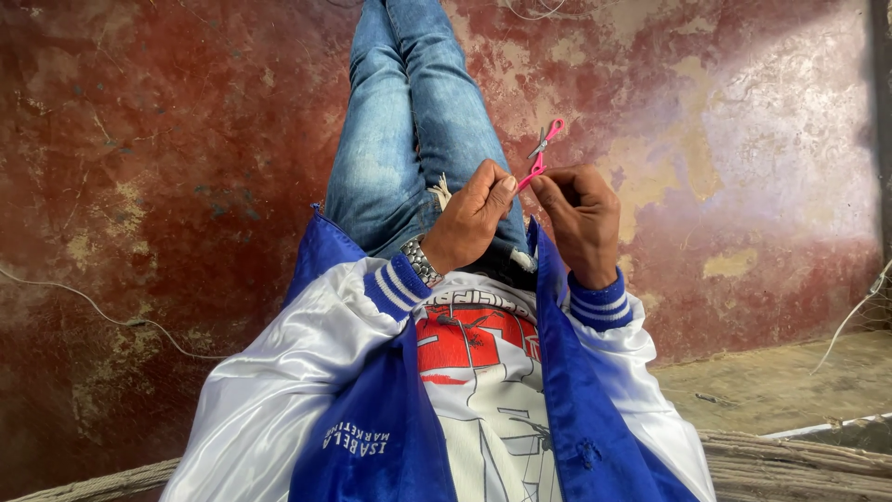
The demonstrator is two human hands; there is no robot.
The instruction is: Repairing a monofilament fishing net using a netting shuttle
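I read this as a plain domestic or yard setting, not a workshop or lab. The floor (167, 158) is worn red-painted cement with flaked yellowish patches and loose thread lying on it. At the lower edge I see a woven rope cot (790, 460), on which the person sits.
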